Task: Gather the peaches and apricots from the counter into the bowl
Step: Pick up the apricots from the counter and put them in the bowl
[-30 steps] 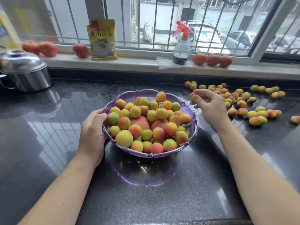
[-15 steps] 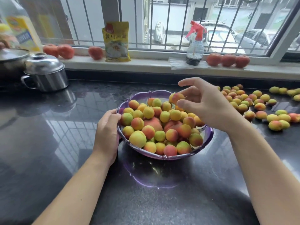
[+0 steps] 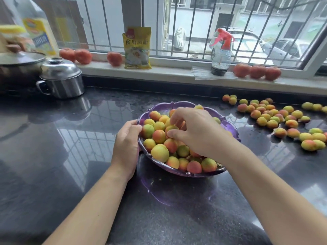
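A purple scalloped bowl (image 3: 178, 104) stands on the dark counter, heaped with yellow-orange peaches and apricots (image 3: 159, 152). My left hand (image 3: 126, 144) grips the bowl's left rim, thumb over the edge. Above the pile, my right hand (image 3: 196, 131) reaches down with curled fingers and pinches an apricot (image 3: 171, 128) between thumb and fingertips on top of the heap. It hides the middle and right of the pile. Several loose apricots and peaches (image 3: 265, 115) lie scattered on the counter to the right of the bowl.
A lidded steel pot (image 3: 62, 80) and a larger pan lid (image 3: 19, 59) stand at the back left. The window sill holds red round fruits (image 3: 256, 72), a yellow packet (image 3: 137, 48), a spray bottle (image 3: 221, 55) and an oil bottle (image 3: 39, 32).
My right hand carried an apricot from the loose fruit on the right over the bowl and lowered it onto the pile. My left hand stayed on the rim.
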